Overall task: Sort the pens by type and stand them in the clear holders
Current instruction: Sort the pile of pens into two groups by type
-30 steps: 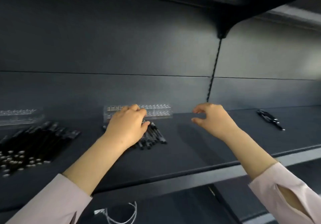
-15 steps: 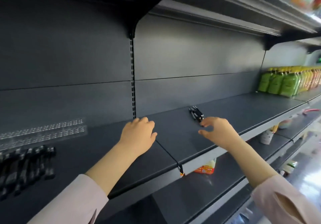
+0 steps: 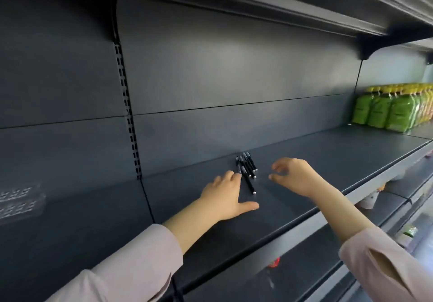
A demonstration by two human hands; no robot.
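The person seems to be gathering the black pens (image 3: 246,168) on the shelf (image 3: 328,151): left hand (image 3: 225,195) flat, straight fingers (image 3: 228,177) touching them, right hand (image 3: 295,176) loosely curled and empty beside; next they need gripping for the clear holder (image 3: 20,199) far left

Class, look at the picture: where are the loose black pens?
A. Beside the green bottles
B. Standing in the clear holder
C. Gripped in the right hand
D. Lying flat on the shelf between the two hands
D: the black pens lie flat on the shelf, with the left hand on one side and the right hand on the other.
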